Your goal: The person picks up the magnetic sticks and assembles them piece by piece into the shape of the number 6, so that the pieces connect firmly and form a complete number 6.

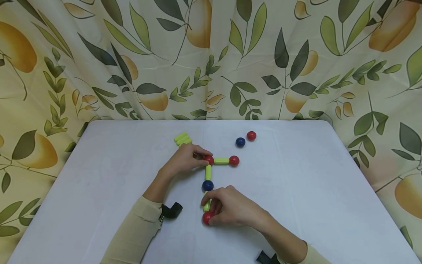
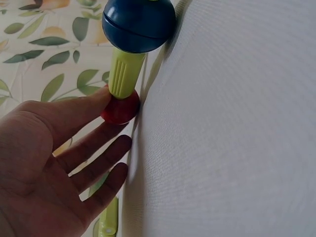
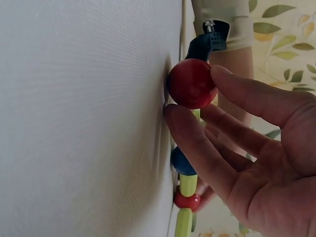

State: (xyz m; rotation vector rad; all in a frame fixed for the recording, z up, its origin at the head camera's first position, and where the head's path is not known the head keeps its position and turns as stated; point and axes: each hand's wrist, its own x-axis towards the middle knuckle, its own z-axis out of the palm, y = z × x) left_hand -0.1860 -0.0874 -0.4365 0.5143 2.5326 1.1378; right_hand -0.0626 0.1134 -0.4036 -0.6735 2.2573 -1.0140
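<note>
Joining or straightening the near limb of an L-shaped chain (image 1: 208,172), laid mid-surface (image 1: 296,205), seems the step in hand.

Left hand (image 1: 186,157): thumb and forefinger pinching the corner red ball (image 1: 209,160); other fingers spread.

Right hand (image 1: 237,207): thumb against the near red ball (image 1: 207,218), forefinger bent over the lower green bar (image 1: 206,207) — a pinch at that end.

Near limb, from the corner: upper green bar, blue ball (image 1: 207,185), lower green bar, near red ball. Whether the last joint is fully seated, the fingers leave uncertain.

Side limb: one green bar (image 1: 221,161) running right to an end red ball (image 1: 234,160).

Spares: bundled green bars (image 1: 182,138) beyond the left hand; a loose blue ball (image 1: 240,142) just beside a loose red ball (image 1: 251,135).

Next move, as judged: calls for a steady corner and bar and ball pressed in line — lightly, lest the limb skew.
</note>
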